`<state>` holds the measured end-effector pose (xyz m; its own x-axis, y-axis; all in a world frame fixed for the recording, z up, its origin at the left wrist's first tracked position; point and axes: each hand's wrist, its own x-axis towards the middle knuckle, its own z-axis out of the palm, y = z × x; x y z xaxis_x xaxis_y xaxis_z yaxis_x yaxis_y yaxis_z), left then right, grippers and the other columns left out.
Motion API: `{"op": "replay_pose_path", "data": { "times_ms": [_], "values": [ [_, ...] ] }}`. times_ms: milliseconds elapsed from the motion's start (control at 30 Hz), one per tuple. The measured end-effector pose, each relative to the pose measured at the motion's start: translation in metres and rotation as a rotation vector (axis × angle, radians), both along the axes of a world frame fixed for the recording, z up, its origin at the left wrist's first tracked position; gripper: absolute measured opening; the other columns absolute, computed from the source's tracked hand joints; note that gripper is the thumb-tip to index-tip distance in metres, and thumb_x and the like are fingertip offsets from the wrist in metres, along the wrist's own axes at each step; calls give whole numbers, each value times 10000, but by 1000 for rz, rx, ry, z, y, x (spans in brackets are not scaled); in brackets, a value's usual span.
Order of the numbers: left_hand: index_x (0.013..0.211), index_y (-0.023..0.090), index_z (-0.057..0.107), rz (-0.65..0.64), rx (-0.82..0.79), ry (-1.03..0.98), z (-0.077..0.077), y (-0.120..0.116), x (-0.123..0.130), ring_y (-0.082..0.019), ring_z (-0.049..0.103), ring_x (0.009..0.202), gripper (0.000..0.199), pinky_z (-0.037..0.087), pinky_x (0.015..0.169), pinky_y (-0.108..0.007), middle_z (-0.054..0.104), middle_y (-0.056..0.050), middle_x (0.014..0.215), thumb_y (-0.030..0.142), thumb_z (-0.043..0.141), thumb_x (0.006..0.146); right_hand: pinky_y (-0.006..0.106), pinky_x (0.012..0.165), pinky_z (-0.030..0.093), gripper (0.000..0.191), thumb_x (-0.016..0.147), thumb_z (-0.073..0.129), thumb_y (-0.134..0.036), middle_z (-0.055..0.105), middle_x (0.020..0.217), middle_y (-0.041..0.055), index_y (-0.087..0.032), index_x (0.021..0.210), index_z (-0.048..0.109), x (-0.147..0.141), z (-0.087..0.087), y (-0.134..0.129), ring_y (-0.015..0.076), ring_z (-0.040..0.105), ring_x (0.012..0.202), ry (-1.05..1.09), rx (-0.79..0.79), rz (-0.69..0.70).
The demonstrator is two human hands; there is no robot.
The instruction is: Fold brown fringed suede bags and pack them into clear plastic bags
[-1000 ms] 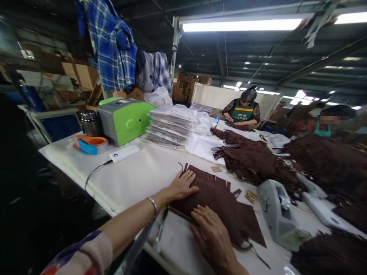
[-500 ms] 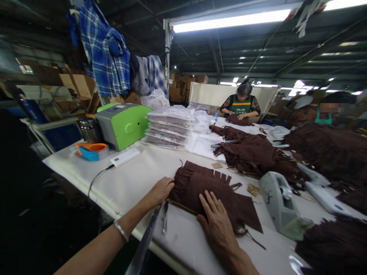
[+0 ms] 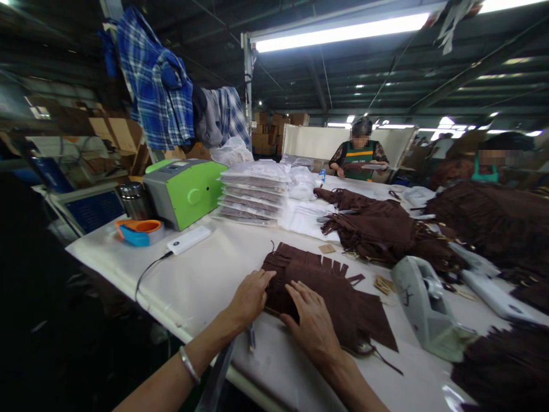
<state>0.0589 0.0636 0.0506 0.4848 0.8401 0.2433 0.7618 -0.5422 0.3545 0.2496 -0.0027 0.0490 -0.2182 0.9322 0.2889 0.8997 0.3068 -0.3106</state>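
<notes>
A dark brown fringed bag [image 3: 330, 297] lies flat on the pale table in front of me. My left hand [image 3: 253, 294] rests at its left end, fingers stretched over the edge of the fabric; the thumb is hidden. Palm down and fingers outstretched, my right hand [image 3: 311, 317] touches the lower middle of the bag. Cut strips stick out along its far edge, and a thin cord trails from the near right corner. Below my left hand, a dark strip [image 3: 218, 372] with a shiny surface hangs by the table edge.
A green and grey machine [image 3: 184, 191] stands back left beside a stack of bagged items [image 3: 253, 191]. A tape dispenser [image 3: 429, 309] stands right of the bag. More brown fringed pieces [image 3: 386, 223] lie behind. A co-worker [image 3: 360, 151] works across the table.
My left hand has moved right, further onto the bag's left end, its fingers straighter. My right hand has slid slightly left. The co-worker across has straightened and lifted a flat pale item.
</notes>
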Motion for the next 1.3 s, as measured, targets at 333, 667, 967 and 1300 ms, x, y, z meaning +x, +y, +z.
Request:
{"op": "replay_pose_path", "data": {
  "times_ms": [333,667,967,1300],
  "values": [
    [1406,262,385,-283,-104,-306,13,-40,46,-206,524,1185,655,425,1047,-347,564,-57,1298,131,583,796,447,1089,356,562,822,581,-294,497,1431,96,-187,1367,497,46,-20,-7,274,432,1328,-54,73,-42],
    [1171,171,579,255,-226,-373,-11,-21,-47,-251,589,1013,400,476,912,-405,627,-97,1114,291,588,789,496,1128,296,617,868,553,-434,404,1502,64,-242,1438,415,82,-43,-23,275,335,1393,-104,-45,-105],
    [805,196,615,106,-238,-111,7,24,-28,-163,583,758,156,423,658,-257,633,2,823,145,523,690,495,1141,283,621,874,560,-434,392,1510,63,-248,1446,401,81,-43,-24,270,323,1401,-85,-25,-75],
    [762,212,581,9,-96,-15,15,11,-21,-188,544,846,147,400,759,-297,609,-9,832,84,516,731,490,1146,278,608,874,558,-418,404,1503,68,-248,1440,412,79,-39,-25,269,331,1398,-64,-17,-76]
  ]
}}
